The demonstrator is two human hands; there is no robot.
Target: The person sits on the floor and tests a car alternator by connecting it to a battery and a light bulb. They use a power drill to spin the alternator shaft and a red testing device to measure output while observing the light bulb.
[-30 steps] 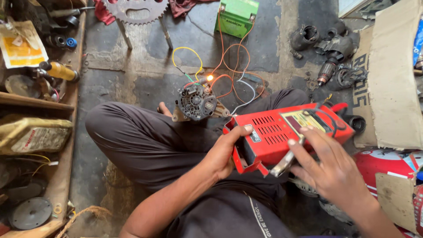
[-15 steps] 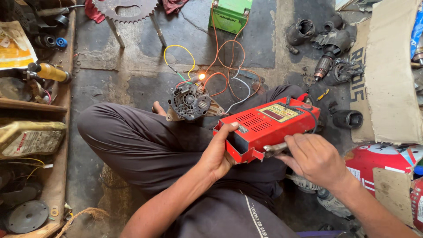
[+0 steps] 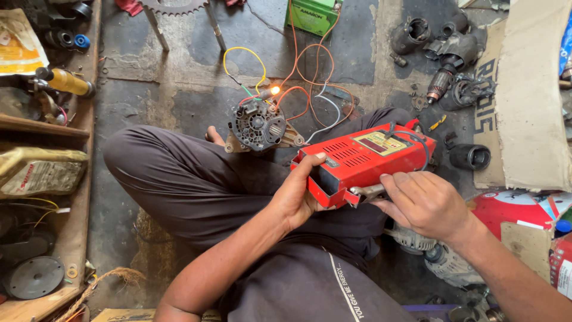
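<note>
At your far left, a wooden shelf unit (image 3: 71, 220) holds clutter: a yellow packet (image 3: 21, 45), a yellow-handled tool (image 3: 65, 81), a pale oil jug (image 3: 39, 171) lying on its side, and a dark metal disc (image 3: 36, 277) lower down. The floor is stained grey concrete (image 3: 179, 83), with a toothed sprocket (image 3: 173, 6) on legs at the top edge.

You sit cross-legged in dark trousers (image 3: 190, 185). An alternator (image 3: 257, 126) rests against your left knee, and just above it a small bulb (image 3: 274, 90) glows orange. Yellow, orange and white wires (image 3: 298, 77) loop from there up to a green battery (image 3: 313, 15).

Your left hand (image 3: 298, 194) grips the near left end of a red metal tester box (image 3: 366, 164), thumb on top and fingers curled beneath (they are hidden). The box sits tilted over your lap. Your right hand (image 3: 426, 203) pinches a metal clamp (image 3: 364, 192) against the box's lower edge, fingers pressed together.

To the right, starter motor parts (image 3: 444, 45) lie on the floor beside a flattened cardboard sheet (image 3: 527, 101), a black cylinder (image 3: 471, 156) and a red rounded object (image 3: 512, 209). Another alternator (image 3: 441, 256) sits under your right forearm.
</note>
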